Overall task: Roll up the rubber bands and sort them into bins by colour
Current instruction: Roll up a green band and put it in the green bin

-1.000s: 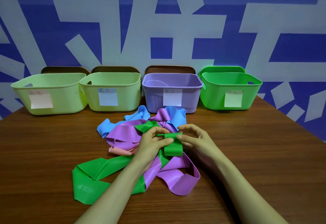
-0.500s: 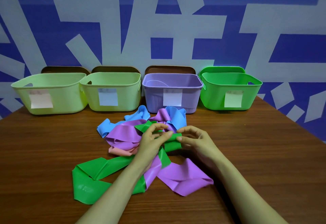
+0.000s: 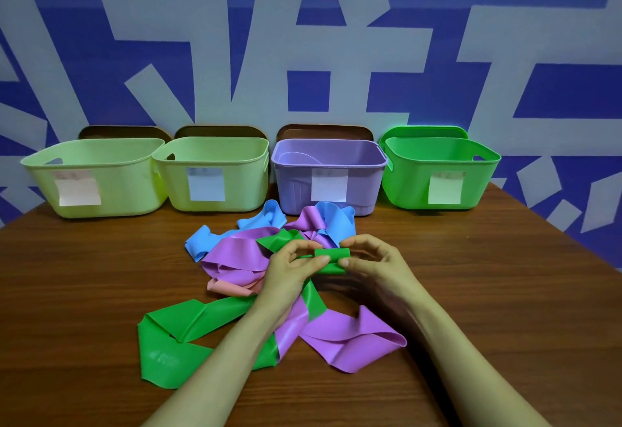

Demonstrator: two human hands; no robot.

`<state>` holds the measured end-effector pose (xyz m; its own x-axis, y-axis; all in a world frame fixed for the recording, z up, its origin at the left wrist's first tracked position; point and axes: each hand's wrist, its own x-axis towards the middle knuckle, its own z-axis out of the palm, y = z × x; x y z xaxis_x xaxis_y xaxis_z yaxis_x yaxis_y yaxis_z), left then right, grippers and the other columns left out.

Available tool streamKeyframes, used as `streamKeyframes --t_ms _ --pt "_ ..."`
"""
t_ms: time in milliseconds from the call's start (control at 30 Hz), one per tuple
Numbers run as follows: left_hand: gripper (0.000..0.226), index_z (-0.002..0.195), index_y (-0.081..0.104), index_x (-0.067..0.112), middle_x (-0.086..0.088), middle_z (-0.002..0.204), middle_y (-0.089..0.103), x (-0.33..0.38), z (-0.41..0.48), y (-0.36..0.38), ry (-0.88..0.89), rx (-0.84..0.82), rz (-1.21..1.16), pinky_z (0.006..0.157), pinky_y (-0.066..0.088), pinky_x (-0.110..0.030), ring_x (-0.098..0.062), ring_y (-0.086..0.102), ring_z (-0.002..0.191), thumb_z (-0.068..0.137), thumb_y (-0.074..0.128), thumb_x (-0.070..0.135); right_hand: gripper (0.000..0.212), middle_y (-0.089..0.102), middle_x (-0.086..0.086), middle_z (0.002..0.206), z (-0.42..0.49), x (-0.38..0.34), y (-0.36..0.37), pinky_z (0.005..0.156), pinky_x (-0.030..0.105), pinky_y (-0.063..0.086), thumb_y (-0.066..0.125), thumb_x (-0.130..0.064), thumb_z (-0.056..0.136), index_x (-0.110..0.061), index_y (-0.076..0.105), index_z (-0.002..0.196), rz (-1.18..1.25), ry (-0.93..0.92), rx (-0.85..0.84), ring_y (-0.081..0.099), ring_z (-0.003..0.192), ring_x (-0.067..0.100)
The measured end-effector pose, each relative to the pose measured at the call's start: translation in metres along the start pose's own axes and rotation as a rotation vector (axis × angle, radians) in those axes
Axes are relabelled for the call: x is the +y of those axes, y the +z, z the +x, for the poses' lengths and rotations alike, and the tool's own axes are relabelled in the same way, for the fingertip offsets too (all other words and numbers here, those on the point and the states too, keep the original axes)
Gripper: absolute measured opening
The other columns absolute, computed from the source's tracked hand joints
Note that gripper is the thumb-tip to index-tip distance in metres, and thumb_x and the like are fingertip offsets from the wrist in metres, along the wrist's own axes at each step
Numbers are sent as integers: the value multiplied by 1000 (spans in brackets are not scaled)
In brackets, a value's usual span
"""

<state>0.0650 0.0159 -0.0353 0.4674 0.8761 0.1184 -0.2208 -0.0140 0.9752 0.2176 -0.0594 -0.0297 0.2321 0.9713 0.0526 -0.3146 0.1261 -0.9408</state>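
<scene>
Hands nearly together above the pile of bands (image 3: 242,251): left hand (image 3: 289,268) and right hand (image 3: 373,261) each pinch one end of a short green roll (image 3: 331,253), its axis lying left to right. Its loose tail (image 3: 188,322) runs back toward the person and leftward, crossing a purple band (image 3: 353,342). Green bin (image 3: 437,174) stands beyond, far right, nearer the right hand.

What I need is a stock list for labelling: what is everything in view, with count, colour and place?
Pale green bins: two, far left.
Purple bin: one, far centre.
Green bin: one, far right.
Labels: four, pale, bin fronts.
Green band: one, near left, end rolled.
Purple bands: count unclear, middle pile.
Blue bands: count unclear, pile's far side.
Pink band: one, pile's near-left edge.
Table: one, brown.
Left hand, right hand: both pinch the green roll.
</scene>
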Motion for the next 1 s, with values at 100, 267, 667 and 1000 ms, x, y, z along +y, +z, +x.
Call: streamKeyframes --t_ms 100,267,667,1000 --pt "24 88 64 10 -7 88 71 1 -2 1 24 -9 -17 78 55 -28 -22 68 89 74 71 -9 37 64 26 108 1 0 2 103 60 41 80 -10 70 -11 67 104 26 6 27 62 104 41" --pt "34 83 68 19 -5 91 70 5 -4 -1 84 -30 48 84 55 -36 -23 66 94 71 72 -12 23 64 32 102 0 -4 6 98 58 45 71 -23 80 -9 64 97 -4 76 18 66 93 39" --pt "34 103 61 11 -4 102 67 12 -8 7 69 -34 16 79 52 -21 -14 64 95 74 75 0 35 68 3 82 -7 -14 10 59 23 54 65 16 75 -2 59 104 -52 -146 63 68 71 12" --pt "16 101 64 11 -16 103 67 10 -7 10 -72 -135 35 91 53 -33 -20 66 95 87 63 3 27 70 4 88 -8 -10 17 66 22 53 67 9 80 -5 61 102 -219 -311 124 66 77 9"
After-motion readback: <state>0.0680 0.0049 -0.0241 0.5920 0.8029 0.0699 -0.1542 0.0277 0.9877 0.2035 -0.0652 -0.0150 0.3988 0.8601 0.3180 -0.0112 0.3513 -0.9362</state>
